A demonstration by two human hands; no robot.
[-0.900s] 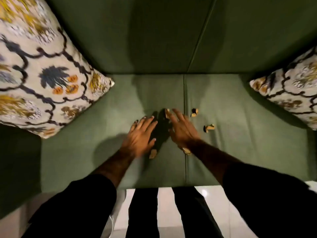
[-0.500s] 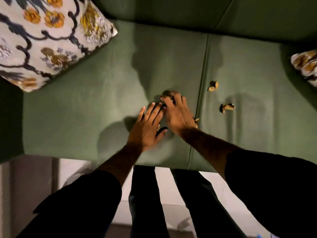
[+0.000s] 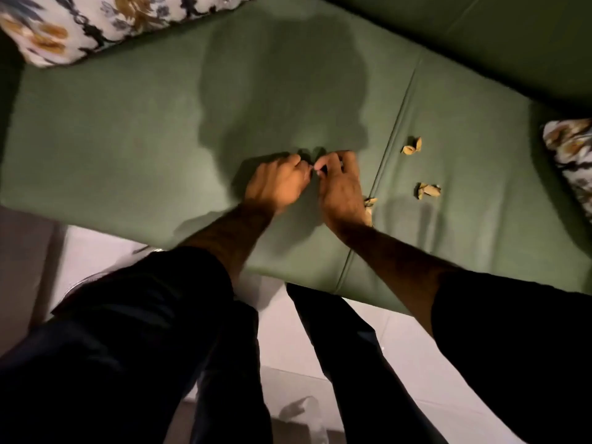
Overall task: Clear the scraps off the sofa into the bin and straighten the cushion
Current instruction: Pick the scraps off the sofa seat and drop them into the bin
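Both hands rest on the green sofa seat [image 3: 128, 139], fingertips meeting. My left hand [image 3: 275, 184] is curled, and its contents are hidden. My right hand [image 3: 339, 187] pinches a small pale bit at its fingertips. A tan scrap [image 3: 370, 201] lies on the seat seam, tucked against my right wrist. Two more crumpled scraps lie to the right: one farther back [image 3: 411, 147], one nearer [image 3: 427, 190]. A floral cushion [image 3: 96, 24] leans at the back left. A second cushion [image 3: 573, 161] pokes in at the right edge.
The sofa backrest [image 3: 480, 36] runs along the top right. Pale floor tiles [image 3: 384, 331] lie below the seat's front edge, with my dark trouser legs in front. A curved pale rim [image 3: 150, 250] shows beside my left sleeve, mostly hidden.
My hands went from flat on the seat to curled, fingertips together. The scraps that lay near them are out of sight. The view has tilted down and left.
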